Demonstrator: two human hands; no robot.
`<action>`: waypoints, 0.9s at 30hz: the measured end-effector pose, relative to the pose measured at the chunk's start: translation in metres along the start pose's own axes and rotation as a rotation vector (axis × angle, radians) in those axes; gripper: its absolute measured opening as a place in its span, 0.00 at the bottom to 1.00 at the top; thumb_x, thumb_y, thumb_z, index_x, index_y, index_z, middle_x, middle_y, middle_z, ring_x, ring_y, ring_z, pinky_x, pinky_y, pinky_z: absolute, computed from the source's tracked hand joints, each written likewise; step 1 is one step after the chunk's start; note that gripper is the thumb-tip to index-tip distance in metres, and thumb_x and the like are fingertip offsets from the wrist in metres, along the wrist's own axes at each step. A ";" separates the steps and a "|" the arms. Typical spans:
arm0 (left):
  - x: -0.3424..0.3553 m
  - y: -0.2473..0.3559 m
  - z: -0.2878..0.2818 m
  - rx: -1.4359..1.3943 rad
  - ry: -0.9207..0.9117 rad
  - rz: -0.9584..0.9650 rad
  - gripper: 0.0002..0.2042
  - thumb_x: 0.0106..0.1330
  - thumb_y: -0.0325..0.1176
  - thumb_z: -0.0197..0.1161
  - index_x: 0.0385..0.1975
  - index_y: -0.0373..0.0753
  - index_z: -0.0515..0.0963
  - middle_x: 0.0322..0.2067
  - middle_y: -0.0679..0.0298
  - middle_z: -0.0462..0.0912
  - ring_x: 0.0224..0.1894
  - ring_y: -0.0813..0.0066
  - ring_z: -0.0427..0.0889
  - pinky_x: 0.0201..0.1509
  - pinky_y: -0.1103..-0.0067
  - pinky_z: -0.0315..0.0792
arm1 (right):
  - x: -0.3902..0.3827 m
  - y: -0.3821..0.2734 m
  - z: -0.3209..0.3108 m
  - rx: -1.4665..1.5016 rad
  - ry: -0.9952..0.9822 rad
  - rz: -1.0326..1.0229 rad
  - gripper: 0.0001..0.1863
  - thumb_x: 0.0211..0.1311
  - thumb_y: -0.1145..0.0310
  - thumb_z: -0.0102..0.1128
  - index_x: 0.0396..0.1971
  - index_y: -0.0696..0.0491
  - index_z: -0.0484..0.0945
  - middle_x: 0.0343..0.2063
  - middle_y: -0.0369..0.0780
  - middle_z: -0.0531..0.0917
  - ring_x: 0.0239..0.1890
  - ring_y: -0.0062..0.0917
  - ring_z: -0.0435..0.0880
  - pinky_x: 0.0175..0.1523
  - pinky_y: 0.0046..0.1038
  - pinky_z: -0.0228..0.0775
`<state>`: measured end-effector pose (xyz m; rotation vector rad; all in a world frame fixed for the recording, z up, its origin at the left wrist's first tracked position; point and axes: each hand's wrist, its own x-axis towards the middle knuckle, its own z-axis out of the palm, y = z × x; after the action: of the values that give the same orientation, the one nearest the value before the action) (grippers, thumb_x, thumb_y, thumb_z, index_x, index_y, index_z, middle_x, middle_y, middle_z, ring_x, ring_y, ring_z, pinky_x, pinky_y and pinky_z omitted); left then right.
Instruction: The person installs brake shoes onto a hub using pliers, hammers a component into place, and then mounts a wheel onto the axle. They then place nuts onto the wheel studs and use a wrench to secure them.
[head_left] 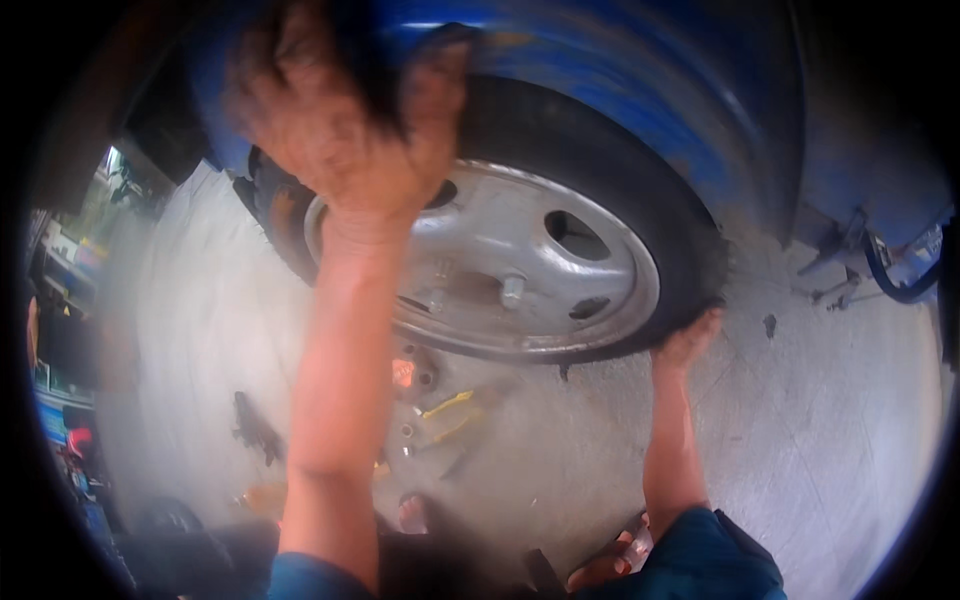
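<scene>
A wheel with a black tyre and a silver steel rim stands tilted before me, under blue bodywork. Oval holes and a few bolts or nuts show on the rim. My left hand is raised over the tyre's upper left part, its fingers spread and blurred; whether it touches the tyre I cannot tell. Low on the right side, my right hand grips the tyre's edge, with its fingertips partly hidden against the rubber.
On the grey floor below the wheel lie a yellow tool, small metal pieces and an orange item. A dark object lies farther left. At the right are a dark curved hose and metal parts.
</scene>
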<state>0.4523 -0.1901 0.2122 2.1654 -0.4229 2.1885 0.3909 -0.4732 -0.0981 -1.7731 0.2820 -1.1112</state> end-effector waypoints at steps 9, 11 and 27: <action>-0.079 -0.027 -0.010 0.020 0.106 -0.550 0.37 0.62 0.60 0.49 0.58 0.29 0.63 0.55 0.44 0.66 0.56 0.46 0.65 0.60 0.58 0.56 | 0.031 -0.006 0.012 -0.228 0.059 -0.336 0.26 0.68 0.52 0.40 0.48 0.62 0.70 0.34 0.38 0.72 0.37 0.28 0.72 0.47 0.33 0.64; -0.094 -0.042 0.003 -0.046 0.138 -0.398 0.38 0.63 0.60 0.48 0.59 0.28 0.61 0.56 0.40 0.63 0.57 0.39 0.61 0.63 0.55 0.51 | 0.048 -0.018 0.000 -0.327 0.047 -0.384 0.21 0.67 0.60 0.40 0.44 0.63 0.71 0.31 0.42 0.75 0.35 0.36 0.74 0.44 0.36 0.66; -0.115 -0.077 0.024 -0.214 0.409 -0.003 0.28 0.65 0.44 0.57 0.55 0.28 0.63 0.48 0.49 0.68 0.51 0.57 0.68 0.56 0.68 0.60 | 0.075 -0.075 -0.006 -0.061 -0.134 -0.122 0.40 0.65 0.37 0.29 0.60 0.59 0.55 0.63 0.45 0.57 0.63 0.36 0.57 0.67 0.40 0.48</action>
<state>0.4959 -0.1017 0.1119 1.5607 -0.5923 2.3743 0.4063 -0.4871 0.0067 -1.9304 0.1286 -1.0734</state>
